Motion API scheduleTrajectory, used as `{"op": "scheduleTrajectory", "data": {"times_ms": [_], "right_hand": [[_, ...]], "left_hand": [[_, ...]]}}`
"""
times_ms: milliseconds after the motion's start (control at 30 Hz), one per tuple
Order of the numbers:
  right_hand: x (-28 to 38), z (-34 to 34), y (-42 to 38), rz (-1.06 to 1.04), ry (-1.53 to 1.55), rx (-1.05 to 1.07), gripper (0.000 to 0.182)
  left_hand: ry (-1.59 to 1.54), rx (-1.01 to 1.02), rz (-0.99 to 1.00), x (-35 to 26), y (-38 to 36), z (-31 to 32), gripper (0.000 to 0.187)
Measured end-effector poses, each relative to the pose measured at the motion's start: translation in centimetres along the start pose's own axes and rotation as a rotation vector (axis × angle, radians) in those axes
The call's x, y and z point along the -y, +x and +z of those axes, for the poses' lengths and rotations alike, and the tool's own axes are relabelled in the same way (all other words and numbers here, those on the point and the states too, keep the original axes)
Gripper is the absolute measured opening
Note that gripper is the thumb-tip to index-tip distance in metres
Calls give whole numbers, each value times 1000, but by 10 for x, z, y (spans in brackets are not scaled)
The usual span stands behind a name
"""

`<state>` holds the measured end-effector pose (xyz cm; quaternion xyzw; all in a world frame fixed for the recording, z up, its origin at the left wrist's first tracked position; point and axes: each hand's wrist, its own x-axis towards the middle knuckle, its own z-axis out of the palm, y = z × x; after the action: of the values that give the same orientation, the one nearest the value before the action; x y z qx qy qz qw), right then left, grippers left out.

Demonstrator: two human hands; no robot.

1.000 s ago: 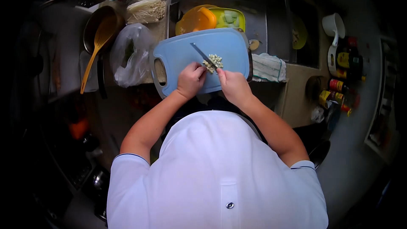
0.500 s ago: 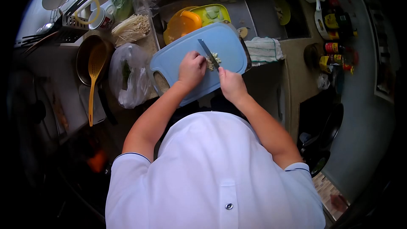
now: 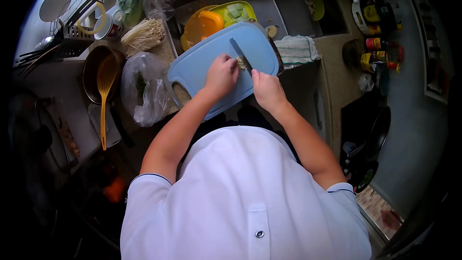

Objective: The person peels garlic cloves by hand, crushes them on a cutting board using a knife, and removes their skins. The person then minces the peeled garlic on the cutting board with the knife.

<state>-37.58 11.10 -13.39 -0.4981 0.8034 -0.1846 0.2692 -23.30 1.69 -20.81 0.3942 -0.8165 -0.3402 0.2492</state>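
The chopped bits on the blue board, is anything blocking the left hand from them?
No, nothing visible is in the way. The left hand is beside the chopped bits on the blue board, though I can't tell whether it touches them. The knife, held in the right hand, is on the bits' other side.

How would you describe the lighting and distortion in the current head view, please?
Head view: wide-angle bending, with black corners; same head view: the white shirt is bright, while the lower left sinks into darkness; head view again: the chopped pieces by the knife are too small to make out finely.
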Motion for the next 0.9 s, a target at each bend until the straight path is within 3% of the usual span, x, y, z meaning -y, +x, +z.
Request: {"op": "scheduleTrajectory", "data": {"times_ms": [200,267,500,600,733,900], "right_hand": [[-1,14,-6,53,-40,-2,50],[7,-2,3,-48,-11,43,50],[1,21,-4,28,-22,26,51],[20,-11,12,-21,3,123,52],[13,16,7,75,-51,117,54],[15,2,13,3,-6,84,54]], "left_hand": [[-7,-87,24,-1,-14,-8,26],[-36,-59,-37,-1,-18,-9,29],[-26,-32,-4,0,-7,-5,26],[-18,-33,-2,2,-9,-3,24],[-102,-43,-83,8,-6,1,20],[-117,-23,-123,2,-8,-10,19]]}}
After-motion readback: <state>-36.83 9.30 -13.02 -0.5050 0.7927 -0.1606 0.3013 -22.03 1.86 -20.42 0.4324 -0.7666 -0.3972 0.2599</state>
